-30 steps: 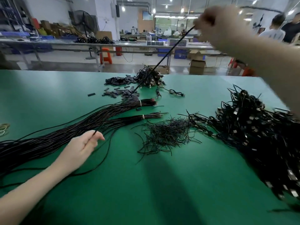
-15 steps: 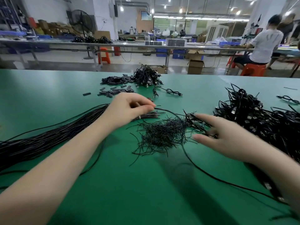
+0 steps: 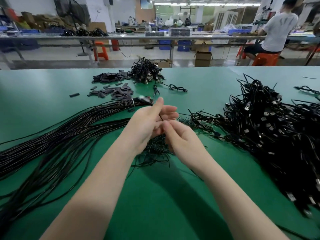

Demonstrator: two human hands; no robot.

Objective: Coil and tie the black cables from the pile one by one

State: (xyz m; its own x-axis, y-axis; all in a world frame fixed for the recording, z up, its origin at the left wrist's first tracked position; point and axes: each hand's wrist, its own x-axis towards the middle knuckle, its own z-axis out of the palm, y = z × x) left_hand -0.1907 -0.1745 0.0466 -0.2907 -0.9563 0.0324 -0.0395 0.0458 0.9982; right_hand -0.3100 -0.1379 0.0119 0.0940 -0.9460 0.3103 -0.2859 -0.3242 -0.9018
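Observation:
My left hand (image 3: 149,123) is raised over the middle of the green table (image 3: 173,196), fingers stretched out and palm turned right. A thin black cable (image 3: 161,117) lies across that palm. My right hand (image 3: 181,141) is just beside it, fingers curled, pinching the same cable where the two hands meet. The rest of this cable is hidden behind my hands. Two tied bundles of long straight black cables (image 3: 60,135) fan out to the left. A heap of coiled cables with USB plugs (image 3: 270,129) fills the right side.
A loose clump of short black tie wires (image 3: 155,151) lies under my hands. Small flat black pieces (image 3: 119,92) and another heap of coiled cables (image 3: 147,71) lie at the far edge. A person sits at a bench far right (image 3: 277,32).
My right hand came down from high on the right and met my left hand at the table's middle. The left hand moved from the cable bundle and opened its fingers around the single cable.

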